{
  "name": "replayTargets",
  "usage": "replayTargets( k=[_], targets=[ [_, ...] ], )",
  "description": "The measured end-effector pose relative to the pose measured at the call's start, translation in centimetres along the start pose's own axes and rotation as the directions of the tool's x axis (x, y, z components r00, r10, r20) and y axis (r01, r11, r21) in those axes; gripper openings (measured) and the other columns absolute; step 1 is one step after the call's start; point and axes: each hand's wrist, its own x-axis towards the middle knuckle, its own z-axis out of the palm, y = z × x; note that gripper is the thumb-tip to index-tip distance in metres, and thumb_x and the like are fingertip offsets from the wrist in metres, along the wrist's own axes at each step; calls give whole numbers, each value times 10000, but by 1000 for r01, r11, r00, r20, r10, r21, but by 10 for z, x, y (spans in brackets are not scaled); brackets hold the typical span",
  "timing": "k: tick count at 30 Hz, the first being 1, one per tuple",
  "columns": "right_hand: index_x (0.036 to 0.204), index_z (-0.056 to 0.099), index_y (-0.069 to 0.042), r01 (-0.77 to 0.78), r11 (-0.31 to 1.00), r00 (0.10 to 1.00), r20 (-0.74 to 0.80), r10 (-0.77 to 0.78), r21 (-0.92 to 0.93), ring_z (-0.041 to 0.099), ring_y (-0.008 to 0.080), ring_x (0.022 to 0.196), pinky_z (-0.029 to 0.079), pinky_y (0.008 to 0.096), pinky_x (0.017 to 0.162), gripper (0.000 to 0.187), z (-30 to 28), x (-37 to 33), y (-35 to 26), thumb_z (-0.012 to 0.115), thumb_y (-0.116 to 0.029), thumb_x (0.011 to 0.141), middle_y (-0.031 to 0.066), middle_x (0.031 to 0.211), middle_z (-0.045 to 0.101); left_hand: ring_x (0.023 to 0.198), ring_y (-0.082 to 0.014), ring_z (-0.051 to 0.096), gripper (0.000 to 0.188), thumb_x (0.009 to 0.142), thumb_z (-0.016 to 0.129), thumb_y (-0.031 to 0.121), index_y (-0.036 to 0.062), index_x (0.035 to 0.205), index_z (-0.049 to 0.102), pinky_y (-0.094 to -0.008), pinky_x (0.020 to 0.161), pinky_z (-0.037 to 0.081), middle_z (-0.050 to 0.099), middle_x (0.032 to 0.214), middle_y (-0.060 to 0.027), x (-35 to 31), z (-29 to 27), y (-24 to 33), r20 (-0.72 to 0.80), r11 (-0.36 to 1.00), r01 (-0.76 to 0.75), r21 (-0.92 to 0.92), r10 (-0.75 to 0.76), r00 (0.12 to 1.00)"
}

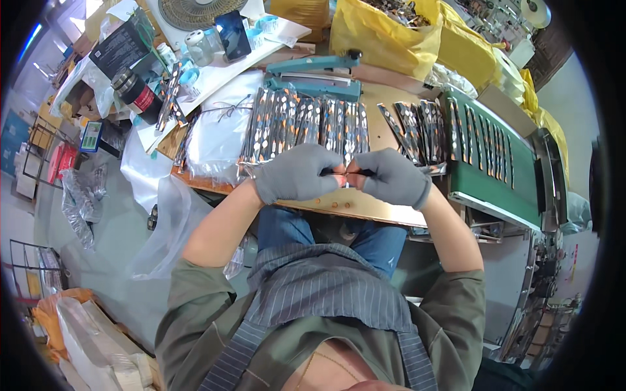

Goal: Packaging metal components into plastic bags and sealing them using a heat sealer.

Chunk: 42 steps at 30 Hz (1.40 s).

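Both gloved hands meet at the centre of the frame, above the near edge of the bench (365, 207). The left hand (295, 173) and right hand (393, 177) pinch together on a thin black strip (345, 173) — fingertips almost touching. Just behind them lies a row of packets (303, 124), close, with little free room. At right, the green conveyor (495, 186) borders the right hand. A teal sealer (316, 75) stands further up.

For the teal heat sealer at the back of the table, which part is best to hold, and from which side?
Probably the raised upper arm of the teal heat sealer, near its black knob at the right end. Come from above and the right: the arm stands tilted up off the base there, so fingers fit under it.
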Motion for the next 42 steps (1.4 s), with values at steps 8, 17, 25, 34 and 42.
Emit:
replayTargets(
  k=[8,17,25,34,42],
  targets=[
    [845,607,-6,-201,804,955,-70,288,559,583,146,634,457,287,553,147,11,9,11,581,-151,834,57,701,601,598,-83,565,137,830,565,77,-29,834,651,-247,563,453,623,672,-49,0,7,-6,-169,943,78,-324,-139,976],
    [968,532,-66,-188,-79,628,182,756,979,533,127,587,433,243,485,398,138,14,38,473,-457,921,27,688,555,638,-145,578,210,904,510,214,20,914,589,-261,597,458,592,732,-45,-68,33,-87,-186,3,-307,-952,-801,569],
    [920,564,-42,-173,691,981,59,186,701,458,91,419,342,210,377,287,118,257,-1,554,-327,902,13,587,517,683,-163,586,220,918,547,249,38,977,543,-280,610,474,585,830,-51,-159,80,-70,-155,25,-385,-922,-938,311],
    [959,630,-30,-145,782,989,104,102,606,559,108,743,430,247,660,495,135,352,-28,540,-506,859,28,863,603,711,-124,617,182,912,537,145,-26,902,601,-233,635,498,646,784,-80,-163,-4,-76,-520,455,-285,-844,-825,221],
    [832,641,-5,-297,734,951,260,168,611,529,79,658,440,228,608,208,103,209,1,641,-213,838,14,749,587,698,-108,619,198,911,547,141,-44,896,616,-224,607,497,646,798,-72,-112,5,-81,-490,480,-164,-862,-705,513]
  ],
)
